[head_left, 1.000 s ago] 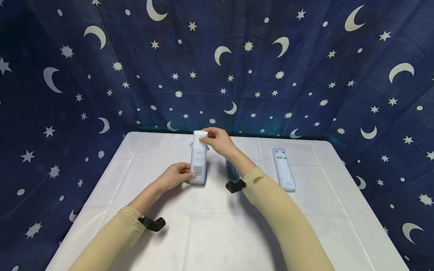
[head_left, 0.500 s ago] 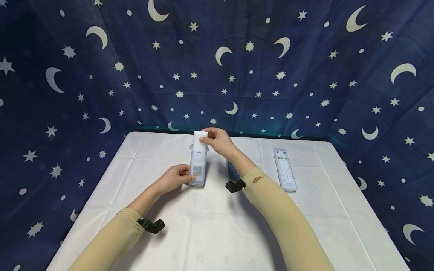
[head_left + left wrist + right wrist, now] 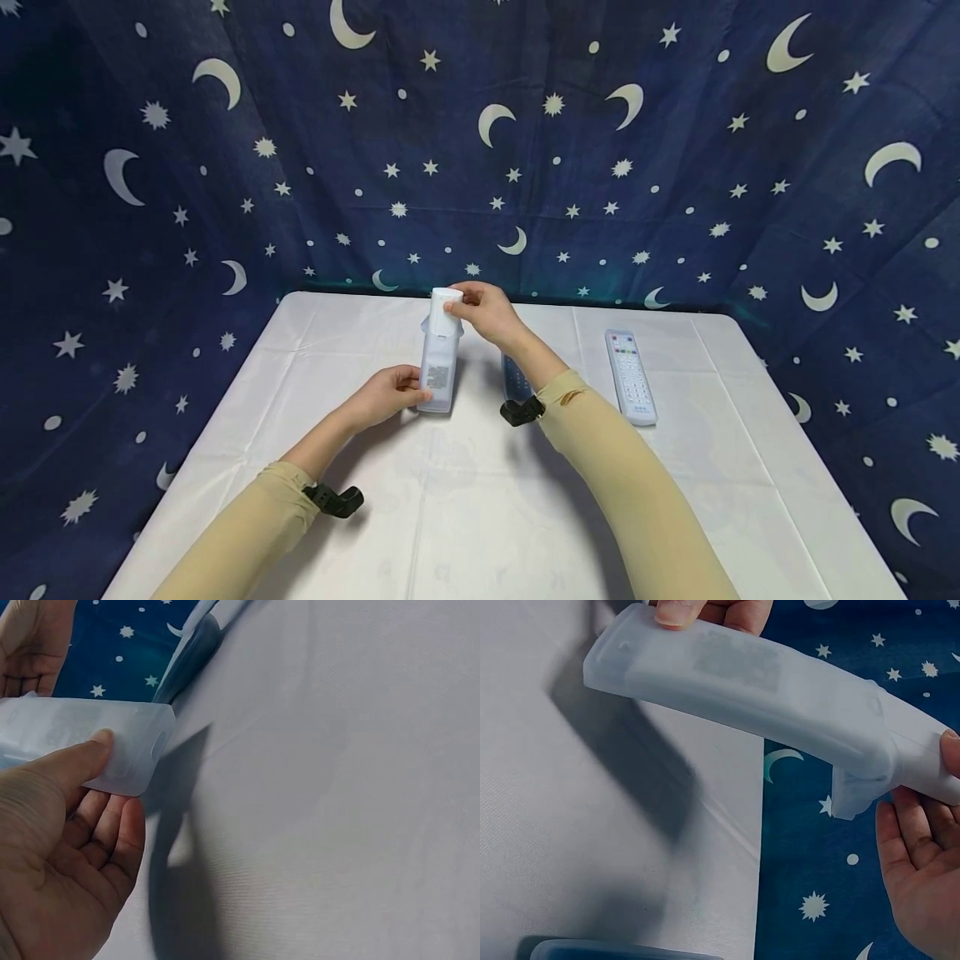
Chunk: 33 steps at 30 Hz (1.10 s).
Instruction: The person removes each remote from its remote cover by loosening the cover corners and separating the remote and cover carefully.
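A white remote control sits partly inside a translucent silicone cover, its bare end sticking out at the top. In the right wrist view, the cover has a flared flap at its mouth, and a printed label on the remote shows through it. My left hand pinches the closed lower end of the cover, thumb on its face in the left wrist view. My right hand holds the remote's bare end between thumb and fingers. Both hands keep the pair raised and tilted over the table.
A dark blue remote lies behind my right wrist, partly hidden. Farther right, a white remote in a pale blue cover lies buttons up. The white-clothed table ends at a starry curtain behind.
The remote has slid slightly out of the cover: its label stands farther from the cover's closed end. My left hand has lowered a little with the cover.
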Tool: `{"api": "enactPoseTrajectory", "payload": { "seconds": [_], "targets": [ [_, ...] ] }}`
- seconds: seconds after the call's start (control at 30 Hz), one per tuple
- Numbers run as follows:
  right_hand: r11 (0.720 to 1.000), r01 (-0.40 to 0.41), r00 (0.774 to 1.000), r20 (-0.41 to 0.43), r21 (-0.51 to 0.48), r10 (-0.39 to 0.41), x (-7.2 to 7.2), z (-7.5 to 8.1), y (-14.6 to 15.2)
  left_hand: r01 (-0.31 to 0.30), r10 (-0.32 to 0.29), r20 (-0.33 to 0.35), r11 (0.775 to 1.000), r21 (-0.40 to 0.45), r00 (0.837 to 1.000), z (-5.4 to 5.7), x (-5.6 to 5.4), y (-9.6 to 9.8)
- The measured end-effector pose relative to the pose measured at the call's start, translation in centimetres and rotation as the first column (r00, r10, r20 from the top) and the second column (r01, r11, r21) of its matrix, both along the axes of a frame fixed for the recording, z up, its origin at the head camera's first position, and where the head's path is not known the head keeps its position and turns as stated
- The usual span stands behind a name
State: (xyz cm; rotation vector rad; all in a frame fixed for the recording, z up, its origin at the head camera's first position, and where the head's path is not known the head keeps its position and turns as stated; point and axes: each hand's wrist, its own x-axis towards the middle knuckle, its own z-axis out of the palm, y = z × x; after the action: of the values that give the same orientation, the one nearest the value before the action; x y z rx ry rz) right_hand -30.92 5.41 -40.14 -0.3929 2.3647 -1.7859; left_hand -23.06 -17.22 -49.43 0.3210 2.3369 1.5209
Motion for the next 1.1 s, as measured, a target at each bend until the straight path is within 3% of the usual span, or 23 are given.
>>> {"api": "enactPoseTrajectory", "payload": {
  "seconds": [0.4, 0.77, 1.0, 1.1],
  "targets": [
    [0.999, 0.007, 1.000, -0.002, -0.039, -0.007, -0.2, 0.4, 0.6, 0.063, -0.061, -0.030, 0.997, 0.044, 0.998, 0.2, 0.2, -0.2],
    [0.998, 0.013, 1.000, 0.013, -0.059, -0.012, -0.4, 1.1, 1.1, 0.067, -0.066, -0.027, 0.997, 0.023, 0.997, -0.4, 0.7, -0.6],
    [0.998, 0.021, 0.999, 0.031, -0.059, -0.019, -0.8, 0.9, 1.2, 0.069, -0.070, 0.011, 0.997, 0.035, 0.998, -0.1, 0.2, -0.8],
    [0.998, 0.016, 0.999, 0.039, -0.063, -0.014, -0.8, 0.8, 1.2, 0.044, -0.044, 0.006, 0.996, 0.072, 0.999, 0.2, -0.1, -0.6]
  ]
}}
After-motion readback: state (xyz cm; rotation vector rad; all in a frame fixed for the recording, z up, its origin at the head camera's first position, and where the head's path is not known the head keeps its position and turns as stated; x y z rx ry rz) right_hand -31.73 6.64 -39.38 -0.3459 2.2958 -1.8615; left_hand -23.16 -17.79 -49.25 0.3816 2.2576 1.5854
